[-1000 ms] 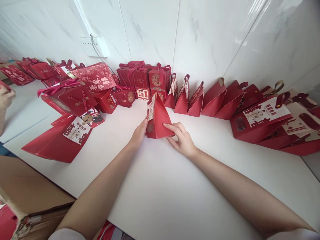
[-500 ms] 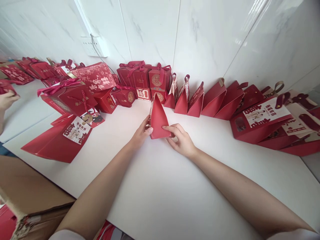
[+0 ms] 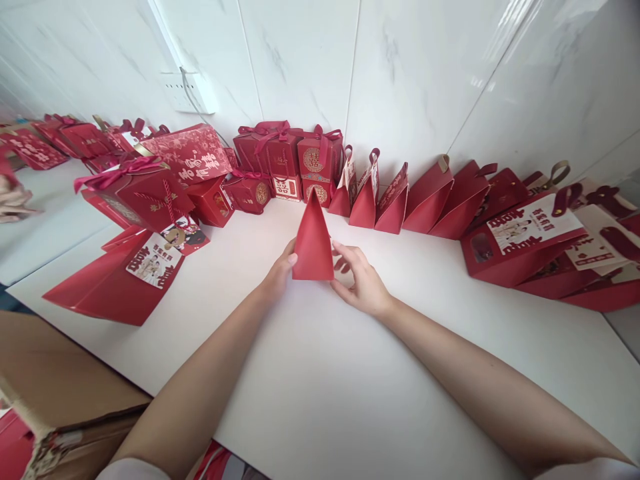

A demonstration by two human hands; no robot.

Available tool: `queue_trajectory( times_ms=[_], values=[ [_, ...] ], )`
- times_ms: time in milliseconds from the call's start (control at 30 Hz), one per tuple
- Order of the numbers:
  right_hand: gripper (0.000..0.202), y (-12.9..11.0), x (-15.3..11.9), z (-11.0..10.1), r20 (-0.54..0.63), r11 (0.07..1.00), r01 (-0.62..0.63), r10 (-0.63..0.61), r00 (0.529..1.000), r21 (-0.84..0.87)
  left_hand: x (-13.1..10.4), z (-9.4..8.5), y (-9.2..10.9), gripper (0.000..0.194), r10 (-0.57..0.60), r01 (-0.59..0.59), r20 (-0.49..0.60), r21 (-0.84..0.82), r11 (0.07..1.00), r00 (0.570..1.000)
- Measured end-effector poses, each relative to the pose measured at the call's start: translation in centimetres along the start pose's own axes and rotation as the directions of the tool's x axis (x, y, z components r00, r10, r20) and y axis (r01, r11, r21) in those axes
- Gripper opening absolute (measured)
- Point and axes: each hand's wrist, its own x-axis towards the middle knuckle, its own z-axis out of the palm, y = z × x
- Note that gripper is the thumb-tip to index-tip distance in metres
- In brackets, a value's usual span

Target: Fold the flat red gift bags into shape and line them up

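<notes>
A red triangular box stands upright on the white table, one plain pointed side facing me. My left hand holds its left edge, thumb at the front and the other fingers partly hidden behind. My right hand is at the box's lower right edge, its fingers apart and curved, with the thumb close to the bottom corner. Behind the box, a row of small red pointed boxes runs to the right, and red boxes with ribbons stand near the wall.
More red boxes crowd the right side. A large red box lies at the left. An open cardboard carton is at the lower left. Another person's hand shows at the far left edge.
The red box has turned so its pointed side faces me squarely. My right hand's fingers have come off its front and spread. The other person's hand has moved.
</notes>
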Motion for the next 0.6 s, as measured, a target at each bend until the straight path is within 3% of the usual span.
queue_trajectory(
  times_ms=[100,200,367,600],
  values=[
    [0.079,-0.4,0.3,-0.1,-0.08,0.999,0.048,-0.049,0.996,-0.025,-0.2,1.0,0.6,0.067,-0.102,0.098,0.003,-0.321,0.942,0.995],
    [0.074,-0.5,0.7,-0.3,-0.071,0.996,0.035,-0.041,0.997,-0.088,-0.3,1.6,1.5,0.077,-0.227,0.224,0.055,-0.494,0.84,0.972],
    [0.08,-0.1,0.7,-0.6,-0.105,0.999,-0.008,0.004,0.994,-0.038,-0.2,1.4,2.3,0.09,-0.421,0.492,0.261,-0.547,0.677,0.869],
    [0.096,-0.3,0.6,-0.7,-0.147,1.0,0.005,-0.005,0.989,0.006,-0.3,1.4,2.3,0.09,-0.406,0.52,0.329,-0.605,0.603,0.853]
  ],
)
